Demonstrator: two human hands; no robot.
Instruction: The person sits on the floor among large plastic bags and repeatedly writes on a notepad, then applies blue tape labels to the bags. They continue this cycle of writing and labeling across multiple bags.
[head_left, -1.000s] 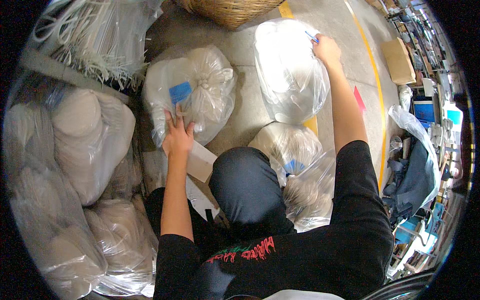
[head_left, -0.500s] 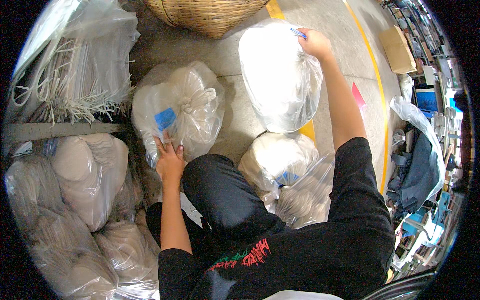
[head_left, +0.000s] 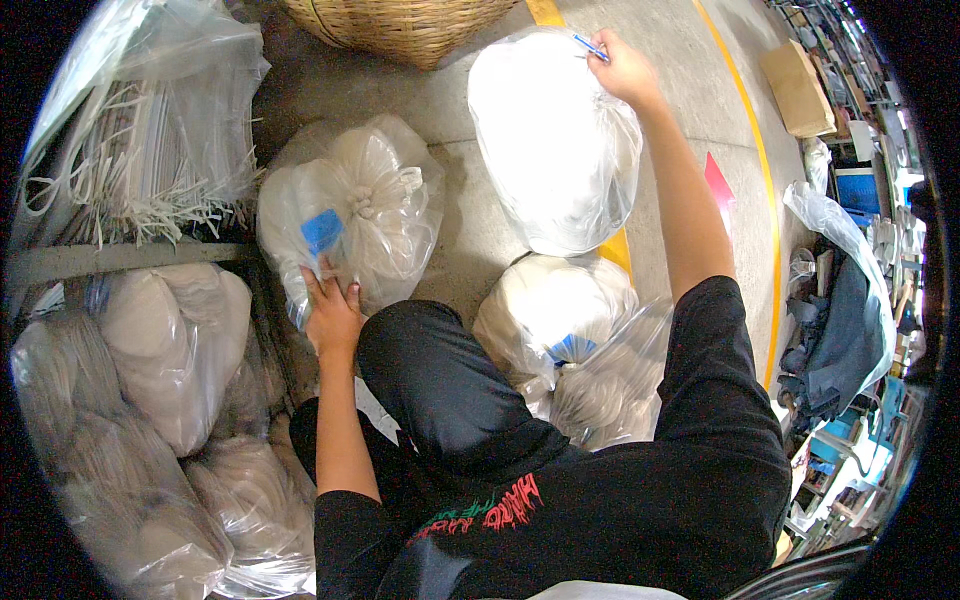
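At the far side, my right hand (head_left: 626, 72) grips a blue-and-white pen (head_left: 590, 47) over the edge of a large clear bag of white material (head_left: 550, 140). My left hand (head_left: 333, 315) rests with its fingers spread on a knotted clear plastic bag (head_left: 385, 235), which holds pale rounded pieces. A blue label (head_left: 322, 231) sits on that bag, just beyond my fingertips. Close to my knee stands another filled bag (head_left: 550, 305) with a blue mark (head_left: 572, 349).
A woven basket (head_left: 420, 30) stands at the far edge. On the left, a shelf (head_left: 130, 262) bears bundled white strips (head_left: 150, 150) in plastic, with bags of stacked pale pieces (head_left: 175, 350) below. A pink sheet (head_left: 717, 182) and cardboard box (head_left: 797, 90) are on the right.
The whole view has shifted slightly. My right hand and the pen have moved a little farther away; my left hand stays on the knotted bag.
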